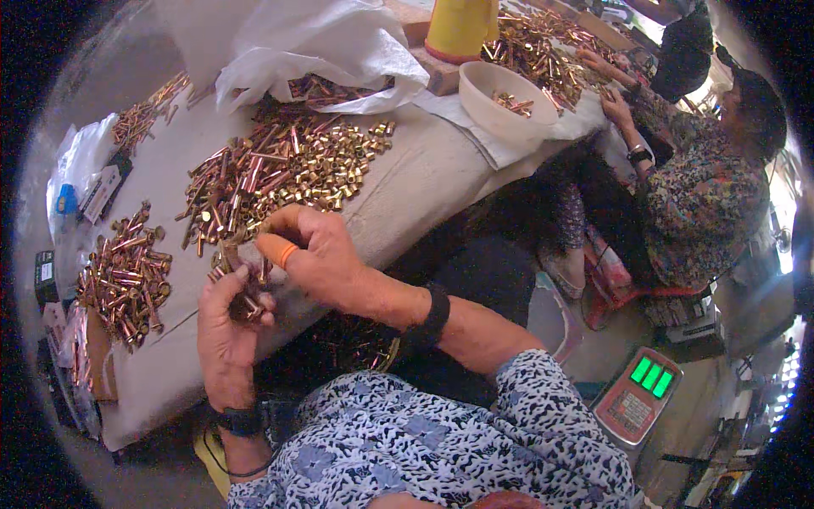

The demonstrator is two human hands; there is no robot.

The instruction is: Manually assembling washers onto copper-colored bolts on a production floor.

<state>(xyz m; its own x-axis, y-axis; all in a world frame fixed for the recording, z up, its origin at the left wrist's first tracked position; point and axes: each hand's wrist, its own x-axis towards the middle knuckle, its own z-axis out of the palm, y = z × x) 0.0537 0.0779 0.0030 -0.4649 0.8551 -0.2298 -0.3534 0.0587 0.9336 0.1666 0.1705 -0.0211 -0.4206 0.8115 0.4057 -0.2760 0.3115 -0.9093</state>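
My left hand (231,327) is curled around several copper-coloured bolts (248,305) just past the near edge of a cloth-covered table. Close above it, my right hand (320,253) has its fingers drawn together, with an orange cover on one digit. Whatever those fingertips grip is hidden. Beyond both hands lies a heap of long copper-coloured bolts (246,174), with short brass-coloured sleeves (331,165) spread along its right side. A separate pile of bolts (127,276) with round heads sits to the left of my hands.
A white plastic sheet (339,51) covers part of the heap at the back. Further right are a white bowl (483,106) and a yellow container (458,34). A co-worker (704,195) reaches into another bolt heap. A scale (638,397) with green digits stands lower right.
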